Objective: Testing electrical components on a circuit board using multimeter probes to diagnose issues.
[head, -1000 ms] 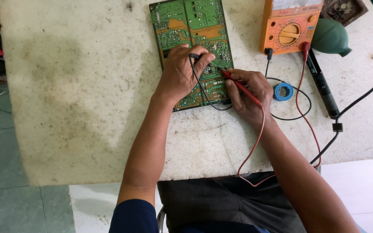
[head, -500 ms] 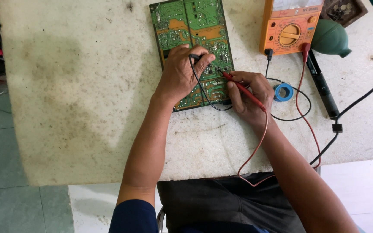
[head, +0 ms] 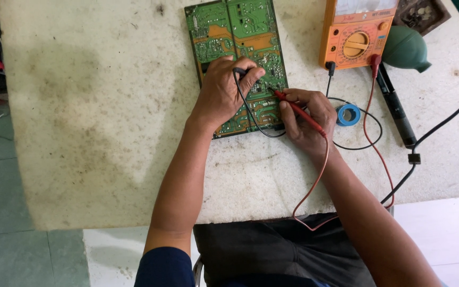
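A green circuit board [head: 240,32] lies solder side up on a stained white table [head: 96,122]. My left hand [head: 224,93] rests on the board and pinches a black test probe [head: 238,72], tip down on the board. My right hand [head: 306,117] grips a red test probe [head: 299,111] like a pen, its tip touching the board near the right edge. Red and black leads run from both probes to an orange multimeter [head: 357,32] at the back right.
A small blue tape roll [head: 348,114] lies right of my right hand. A black soldering iron [head: 394,106] and a green rubber blower bulb [head: 406,49] lie by the meter. A black cable [head: 436,130] crosses the right side. Tiled floor lies below the table's front edge.
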